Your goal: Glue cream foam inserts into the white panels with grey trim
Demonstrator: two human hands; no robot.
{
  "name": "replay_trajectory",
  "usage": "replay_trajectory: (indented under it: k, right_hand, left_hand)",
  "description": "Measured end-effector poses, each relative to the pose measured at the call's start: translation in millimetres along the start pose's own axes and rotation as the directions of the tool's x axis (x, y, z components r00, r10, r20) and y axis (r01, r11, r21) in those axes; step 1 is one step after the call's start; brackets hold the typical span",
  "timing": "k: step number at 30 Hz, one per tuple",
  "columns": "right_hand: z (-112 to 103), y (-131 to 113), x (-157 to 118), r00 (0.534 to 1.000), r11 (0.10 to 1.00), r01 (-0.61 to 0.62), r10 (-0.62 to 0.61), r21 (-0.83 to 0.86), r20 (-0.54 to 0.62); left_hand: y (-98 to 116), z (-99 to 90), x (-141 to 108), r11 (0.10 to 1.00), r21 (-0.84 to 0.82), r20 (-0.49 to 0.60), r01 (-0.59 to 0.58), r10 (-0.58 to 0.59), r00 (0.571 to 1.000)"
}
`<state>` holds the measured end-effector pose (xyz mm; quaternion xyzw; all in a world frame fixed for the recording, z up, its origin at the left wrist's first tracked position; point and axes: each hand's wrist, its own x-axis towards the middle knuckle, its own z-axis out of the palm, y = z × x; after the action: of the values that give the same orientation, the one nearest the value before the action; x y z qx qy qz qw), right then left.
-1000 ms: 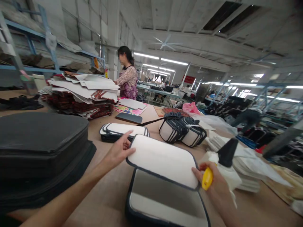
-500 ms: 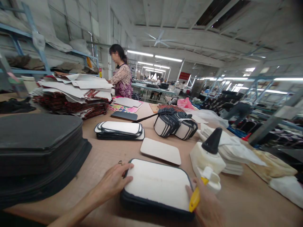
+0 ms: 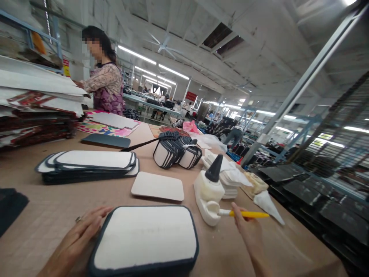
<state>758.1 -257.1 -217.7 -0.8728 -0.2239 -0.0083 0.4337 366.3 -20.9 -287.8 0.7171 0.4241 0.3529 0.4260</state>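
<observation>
A stack of dark-edged panels with a white board [image 3: 147, 236] on top lies in front of me. My left hand [image 3: 79, 234] rests against its left side, open, with fingers stretched out along the edge. My right hand [image 3: 249, 227] is closed around a yellow-handled brush [image 3: 250, 214], which lies nearly level. The brush's white end reaches the small round cup of a white glue bottle [image 3: 206, 194] with a black cone cap; its tip is hidden inside. Behind the stack, a loose pale board [image 3: 158, 187] lies flat on the table.
White-topped dark panels [image 3: 92, 161] are piled at left, with strapped bundles [image 3: 177, 150] farther back. White sheets [image 3: 227, 181] stand behind the bottle. Another person [image 3: 105, 77] works beside a tall stack of sheets [image 3: 37, 100]. Dark panels [image 3: 311, 196] fill the right beyond the table edge.
My right hand has moved from the stack's right edge to the bottle, bringing the brush end to its cup. The left hand has slid off the board's top to its side. The view has turned right.
</observation>
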Motion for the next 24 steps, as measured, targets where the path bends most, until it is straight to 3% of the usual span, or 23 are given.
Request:
replay_trajectory:
  k: [3, 6, 14, 16, 18, 21, 23, 24]
  right_hand:
    - [17.4, 0.7, 7.6, 1.0, 0.998, 0.01, -0.01, -0.065, -0.009]
    - [21.6, 2.3, 5.9, 1.0, 0.998, -0.016, 0.017, -0.068, 0.018]
    - [-4.9, 14.3, 1.9, 0.996, 0.983, -0.091, 0.087, -0.157, -0.034]
    - [-7.0, 16.1, 4.7, 0.999, 0.99, -0.021, 0.014, -0.137, -0.049]
    - [-7.0, 16.8, 5.1, 0.988, 0.983, 0.154, -0.154, -0.096, 0.008]
    - [-12.0, 12.8, -3.2, 0.871, 0.892, 0.45, -0.43, -0.034, 0.239]
    - [-20.1, 3.9, -11.5, 0.79, 0.845, 0.535, -0.506, 0.014, 0.345]
    - [-23.6, -3.0, -14.3, 0.782, 0.843, 0.537, -0.511, 0.032, 0.357]
  left_hand:
    - [-8.2, 2.5, -2.8, 0.995, 0.051, 0.011, -0.082, 0.081, 0.997]
    - [-11.1, 2.7, -4.1, 0.988, 0.122, 0.032, -0.096, 0.093, 0.995]
    - [2.1, -10.5, 8.4, 0.929, 0.278, 0.157, -0.244, 0.206, 0.966]
    - [4.0, -14.0, 15.9, 0.911, 0.291, 0.201, -0.293, 0.242, 0.949]
    - [9.2, -16.7, 24.6, 0.903, 0.283, 0.199, -0.323, 0.275, 0.941]
    - [24.3, -17.8, 40.0, 0.897, 0.268, 0.163, -0.353, 0.319, 0.934]
    - [34.2, -13.8, 52.6, 0.865, 0.273, 0.205, -0.422, 0.376, 0.904]
    - [37.3, -9.7, 59.9, 0.838, 0.274, 0.249, -0.472, 0.412, 0.877]
